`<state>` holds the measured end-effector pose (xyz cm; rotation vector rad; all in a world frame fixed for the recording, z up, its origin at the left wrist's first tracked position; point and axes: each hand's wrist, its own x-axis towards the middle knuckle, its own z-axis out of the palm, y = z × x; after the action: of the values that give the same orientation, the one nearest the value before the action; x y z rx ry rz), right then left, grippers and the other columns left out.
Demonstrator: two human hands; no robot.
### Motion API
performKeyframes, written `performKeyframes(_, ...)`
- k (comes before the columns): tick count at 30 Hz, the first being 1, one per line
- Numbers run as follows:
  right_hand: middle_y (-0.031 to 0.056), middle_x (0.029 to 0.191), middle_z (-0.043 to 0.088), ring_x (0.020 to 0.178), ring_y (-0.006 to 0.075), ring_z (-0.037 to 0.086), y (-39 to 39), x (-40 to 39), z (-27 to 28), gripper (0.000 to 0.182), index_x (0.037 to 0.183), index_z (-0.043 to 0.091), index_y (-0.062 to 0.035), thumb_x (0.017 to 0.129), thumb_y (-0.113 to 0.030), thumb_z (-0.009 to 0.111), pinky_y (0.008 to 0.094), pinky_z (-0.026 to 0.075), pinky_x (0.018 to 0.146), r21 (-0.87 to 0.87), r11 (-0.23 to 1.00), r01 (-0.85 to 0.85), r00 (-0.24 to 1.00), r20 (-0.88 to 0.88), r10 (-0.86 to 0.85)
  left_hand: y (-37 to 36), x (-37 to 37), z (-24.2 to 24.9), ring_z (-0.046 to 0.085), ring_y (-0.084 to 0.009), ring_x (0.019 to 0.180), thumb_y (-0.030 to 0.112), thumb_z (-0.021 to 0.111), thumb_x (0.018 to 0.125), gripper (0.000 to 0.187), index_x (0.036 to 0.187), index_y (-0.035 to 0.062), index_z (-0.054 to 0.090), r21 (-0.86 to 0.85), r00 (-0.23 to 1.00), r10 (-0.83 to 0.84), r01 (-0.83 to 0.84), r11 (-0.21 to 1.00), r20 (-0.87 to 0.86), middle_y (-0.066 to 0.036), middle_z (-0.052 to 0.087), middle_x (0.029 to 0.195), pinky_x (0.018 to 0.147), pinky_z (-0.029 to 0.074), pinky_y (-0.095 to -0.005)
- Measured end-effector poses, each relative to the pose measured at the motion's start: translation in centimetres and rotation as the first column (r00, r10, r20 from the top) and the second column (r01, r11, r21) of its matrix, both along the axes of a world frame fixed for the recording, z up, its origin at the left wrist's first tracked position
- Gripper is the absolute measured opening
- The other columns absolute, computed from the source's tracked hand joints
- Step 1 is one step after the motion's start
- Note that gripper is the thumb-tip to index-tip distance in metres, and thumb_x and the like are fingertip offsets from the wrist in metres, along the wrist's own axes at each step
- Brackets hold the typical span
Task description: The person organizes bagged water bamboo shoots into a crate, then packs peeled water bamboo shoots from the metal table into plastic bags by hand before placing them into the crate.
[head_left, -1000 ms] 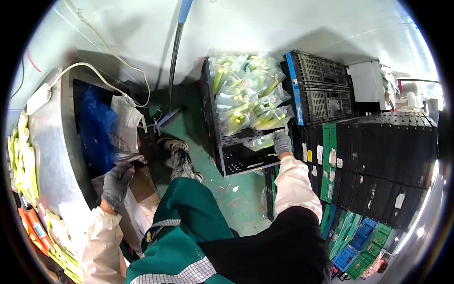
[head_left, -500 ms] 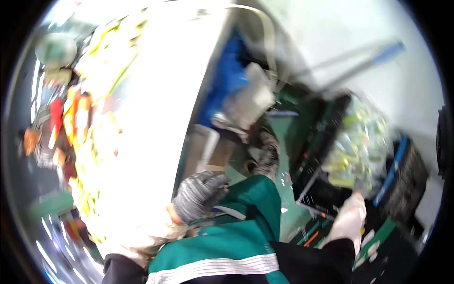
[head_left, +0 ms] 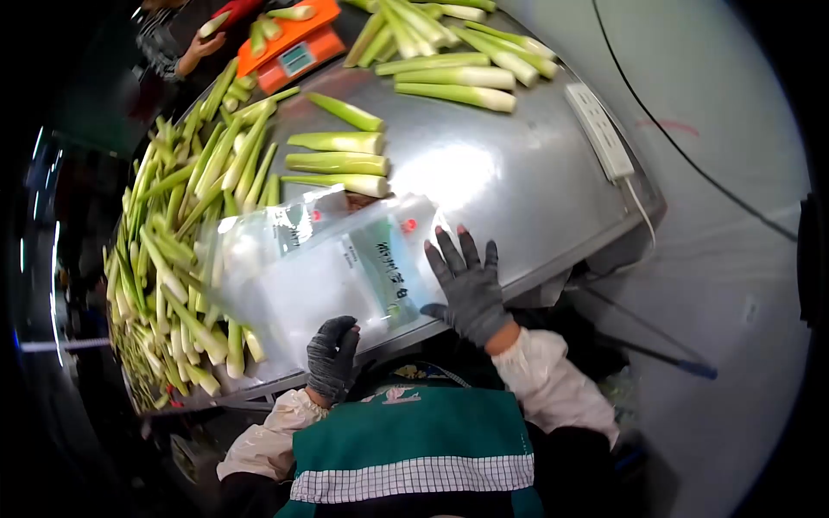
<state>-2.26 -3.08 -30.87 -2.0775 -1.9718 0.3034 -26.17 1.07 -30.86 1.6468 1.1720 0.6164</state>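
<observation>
Clear printed plastic bags (head_left: 319,281) lie flat on the metal table (head_left: 535,190), in front of my body. My right hand (head_left: 467,289), in a dark glove with bare fingertips, is spread at the right edge of the bags. My left hand (head_left: 332,358), gloved too, is at the table's front edge beside the bags; its fingers are curled together, and what they hold, if anything, is hidden. Just beyond the bags several trimmed green-and-white stalks (head_left: 337,164) lie in a row.
A large heap of stalks (head_left: 181,259) covers the left side. An orange scale (head_left: 289,53) stands at the back, near another person's hand (head_left: 200,52). More stalks (head_left: 458,78) lie at the back. A white power strip (head_left: 598,129) sits along the right edge, its cable hanging down.
The view has swung from the floor and the crate of bagged goods to the tabletop. My right hand has come from that crate onto the table, by the bags.
</observation>
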Motion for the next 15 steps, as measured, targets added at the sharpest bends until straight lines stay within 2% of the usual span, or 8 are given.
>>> performKeyframes(2,0.0061,0.141,0.005,0.129,0.0299,0.003,3.3,0.8,-2.0,0.081,0.133,0.021,-0.0131,0.070,-0.054,0.052,0.0599,0.006,0.096,-0.146,0.989,-0.038,0.995,0.081,0.050,-0.1,-1.6,-0.5,0.058,-0.0151,0.066,0.004,0.053,0.078,0.013,0.090,-0.0030,0.055,0.088,0.995,0.095,-0.092,0.992,-0.038,-0.013,0.058,0.079,0.062,0.048,-0.0262)
performKeyframes(3,0.0084,0.141,0.009,0.129,0.0312,0.007,4.3,1.2,-2.5,0.081,0.131,0.025,-0.0136,0.068,-0.054,0.055,0.0605,0.007,0.096,-0.243,0.969,-0.054,0.993,0.092,0.079,-0.1,-2.5,-0.9,0.058,-0.0148,0.067,0.004,0.053,0.078,0.015,0.092,-0.0024,0.054,0.405,0.972,-0.024,0.121,0.906,-0.236,-0.012,0.059,0.079,0.061,0.048,-0.0258)
performKeyframes(4,0.0072,0.140,0.011,0.129,0.0303,0.006,4.5,1.3,-2.9,0.077,0.131,0.027,-0.0140,0.070,-0.053,0.052,0.0605,0.007,0.095,-0.247,0.967,-0.061,0.993,0.085,0.084,-0.3,-2.8,-0.9,0.058,-0.0148,0.067,0.004,0.053,0.078,0.015,0.092,-0.0024,0.054,0.404,0.973,-0.009,0.104,0.909,-0.230,-0.012,0.059,0.079,0.061,0.048,-0.0258)
performKeyframes(6,0.0064,0.139,0.017,0.128,0.0291,0.010,4.3,1.0,-3.7,0.064,0.127,0.035,-0.0130,0.074,-0.046,0.051,0.0602,0.008,0.095,-0.134,0.980,-0.150,0.970,0.170,0.172,-0.5,-2.7,-0.9,0.058,-0.0146,0.069,0.003,0.053,0.078,0.015,0.093,-0.0014,0.054,-0.075,0.957,0.290,-0.291,0.954,-0.026,-0.011,0.059,0.078,0.062,0.048,-0.0245)
performKeyframes(9,0.0068,0.133,0.032,0.122,0.0289,0.028,3.9,0.2,-4.5,0.045,0.114,0.048,-0.0105,0.076,-0.033,0.051,0.0564,0.019,0.093,-0.021,0.991,-0.129,0.963,0.237,0.131,-0.7,-2.1,-1.0,0.058,-0.0152,0.072,0.002,0.052,0.078,0.015,0.092,-0.0009,0.054,-0.118,0.929,0.369,-0.363,0.924,0.026,-0.011,0.059,0.079,0.062,0.047,-0.0254)
performKeyframes(12,0.0067,0.124,0.043,0.108,0.0286,0.043,3.8,0.0,-5.4,0.031,0.102,0.055,-0.0095,0.073,-0.022,0.052,0.0504,0.029,0.087,0.040,0.969,-0.243,0.926,0.307,0.220,-0.9,-1.2,-2.7,0.058,-0.0168,0.073,0.002,0.051,0.079,0.013,0.091,0.0003,0.055,0.080,0.951,0.307,-0.309,0.948,0.041,-0.012,0.059,0.080,0.063,0.047,-0.0269)
performKeyframes(13,0.0071,0.118,0.049,0.097,0.0285,0.049,3.9,0.0,-5.0,0.025,0.093,0.058,-0.0094,0.070,-0.018,0.052,0.0458,0.035,0.079,0.135,0.959,-0.249,0.943,0.260,0.208,-0.7,-0.4,-2.4,0.059,-0.0214,0.069,0.005,0.055,0.077,0.015,0.091,0.0022,0.055,0.310,0.978,0.198,-0.170,0.935,-0.060,-0.012,0.059,0.079,0.063,0.047,-0.0301)
performKeyframes(15,0.0076,0.117,0.049,0.097,0.0286,0.050,4.1,-0.3,-3.8,0.023,0.090,0.058,-0.0092,0.071,-0.018,0.052,0.0450,0.037,0.077,0.115,0.972,-0.204,0.962,0.210,0.177,-0.5,1.4,-1.5,0.058,-0.0243,0.074,0.009,0.058,0.074,0.023,0.095,0.0038,0.054,0.293,0.986,0.136,-0.103,0.951,-0.095,-0.013,0.058,0.086,0.067,0.047,-0.0321)
